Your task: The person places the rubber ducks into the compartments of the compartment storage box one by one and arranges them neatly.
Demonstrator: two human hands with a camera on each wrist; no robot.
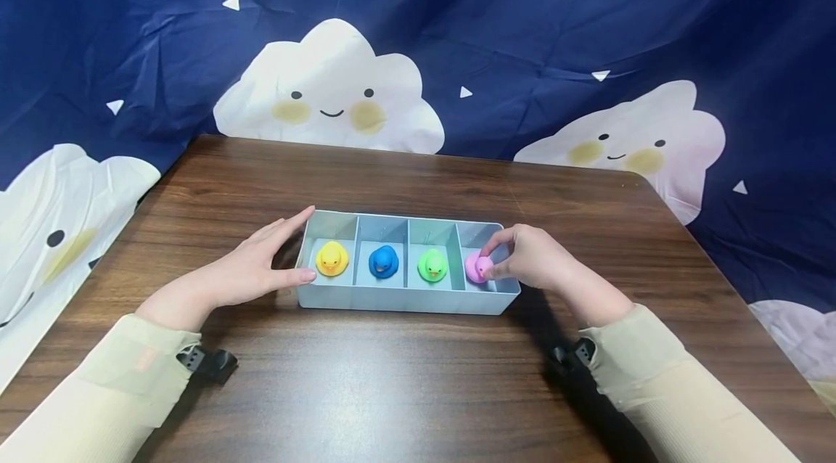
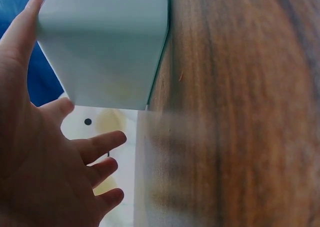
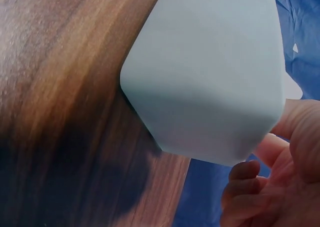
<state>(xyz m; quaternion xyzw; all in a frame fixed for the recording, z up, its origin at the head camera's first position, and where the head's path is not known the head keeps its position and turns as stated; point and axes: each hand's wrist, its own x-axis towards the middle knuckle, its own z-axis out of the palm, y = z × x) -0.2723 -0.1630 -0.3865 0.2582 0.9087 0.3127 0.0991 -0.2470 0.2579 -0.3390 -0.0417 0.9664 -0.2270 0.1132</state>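
A pale blue divided box (image 1: 405, 299) stands on the table, with one rubber duck in each compartment. From left to right in the head view they are a yellow duck (image 1: 332, 258), a blue duck (image 1: 383, 262), a green duck (image 1: 432, 265) and a pink duck (image 1: 475, 268). My right hand (image 1: 537, 257) reaches over the box's right end and pinches the pink duck between thumb and finger. At the opposite end, my left hand (image 1: 251, 271) rests with spread, straight fingers, thumb and index fingertip at the box's edge. Both wrist views show the box's outer walls (image 2: 102, 62) hiding the ducks.
The brown wooden table (image 1: 366, 383) extends around the box on all sides. Behind it hangs a dark blue cloth (image 1: 535, 20) printed with smiling white clouds. A small black camera (image 1: 209, 363) sits at the left cuff.
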